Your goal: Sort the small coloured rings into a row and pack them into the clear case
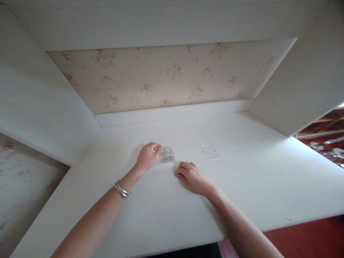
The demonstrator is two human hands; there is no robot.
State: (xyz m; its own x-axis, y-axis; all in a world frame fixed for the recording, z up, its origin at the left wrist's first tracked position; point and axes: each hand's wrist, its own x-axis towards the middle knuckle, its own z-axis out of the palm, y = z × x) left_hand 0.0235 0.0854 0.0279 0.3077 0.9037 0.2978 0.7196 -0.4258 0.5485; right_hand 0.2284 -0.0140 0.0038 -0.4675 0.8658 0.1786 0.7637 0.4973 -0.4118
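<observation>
- At my far left, a flowered surface (18, 175) runs out of view, its pattern blurred and shadowed.
- My left forearm is cut off by the bottom edge; a silver bracelet (122, 189) circles the wrist.
- My left hand (148, 157) has its thumb and fingers drawn together at the left side of a small clear box (173, 153). They cover that side, so I cannot tell whether they grip it or only touch it.
- The box lies on the white tabletop (161, 211), between my hands; the small coiled things (168, 157) inside are too tiny to name.
- My right hand (191, 178) rests on the tabletop just beside the box, nearer me, fingers curled under. The palm is hidden, so I cannot tell whether they hold anything.
- Farther right, apart from that hand, lies a clear flat square (210, 151), its outline faint against the white.
- My right forearm also leaves the view at the bottom, partly covering a pinkish-red thing (227, 248).
- At the right edge, shiny rounded things (337, 152) are cut off and unclear.
</observation>
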